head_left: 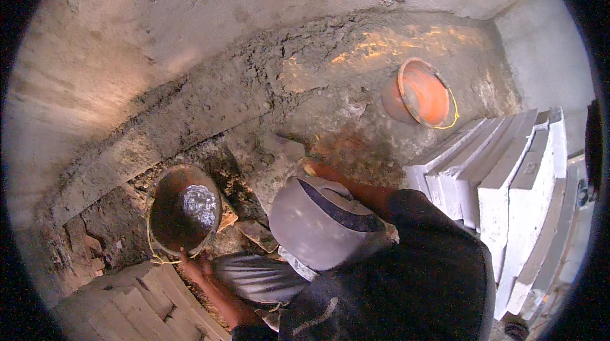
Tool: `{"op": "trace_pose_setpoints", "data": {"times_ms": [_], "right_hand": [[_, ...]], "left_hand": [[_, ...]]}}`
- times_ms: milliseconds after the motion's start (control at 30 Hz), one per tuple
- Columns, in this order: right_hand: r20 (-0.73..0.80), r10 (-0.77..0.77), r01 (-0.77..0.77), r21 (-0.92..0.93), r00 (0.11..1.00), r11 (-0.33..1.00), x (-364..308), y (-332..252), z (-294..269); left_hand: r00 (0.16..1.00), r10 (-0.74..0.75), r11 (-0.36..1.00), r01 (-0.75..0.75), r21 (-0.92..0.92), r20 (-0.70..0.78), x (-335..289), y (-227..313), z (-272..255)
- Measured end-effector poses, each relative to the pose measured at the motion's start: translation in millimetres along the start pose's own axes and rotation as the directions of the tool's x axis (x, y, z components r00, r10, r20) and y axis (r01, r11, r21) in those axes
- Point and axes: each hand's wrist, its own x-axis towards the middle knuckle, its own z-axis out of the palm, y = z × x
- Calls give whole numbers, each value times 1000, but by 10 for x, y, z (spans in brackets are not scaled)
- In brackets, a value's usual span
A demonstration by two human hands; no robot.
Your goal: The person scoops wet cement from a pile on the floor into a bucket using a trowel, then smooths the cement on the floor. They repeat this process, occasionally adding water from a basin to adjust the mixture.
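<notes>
My left hand (195, 265) grips the near rim of a dark bucket (166, 214). Inside it a bright patch shines, perhaps wet material or a reflection. The bucket's thin yellow handle hangs down at its near left side. My right hand (309, 167) reaches past my grey-trousered knee, which hides part of it. Its fingers look curled, but what they hold is not clear. Just beyond that hand lies a flat grey piece (289, 148), too indistinct to name, on the rough, mortar-smeared ground (260, 150). Broken pieces of masonry (257, 234) lie between the bucket and my knee.
An orange bucket (412, 96) with a yellow handle stands at the far right. Pale blocks (502, 188) are stacked close on my right. More grey blocks (127, 309) are piled at the near left. A plastered wall (178, 17) runs along the far side.
</notes>
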Motion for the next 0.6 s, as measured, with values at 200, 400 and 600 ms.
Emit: {"op": "trace_pose_setpoints", "data": {"times_ms": [200,400,600], "right_hand": [[-281,406,-312,326,870,893,198,-204,-469],[80,-30,32,-25,996,999,189,-276,-124],[-359,321,-164,404,876,900,481,94,-262]], "left_hand": [[996,-30,988,42,-150,82,42,0,-78],[968,59,998,-57,-15,243,573,-224,-554],[995,-74,994,79,-74,68,333,-136,-391]]}}
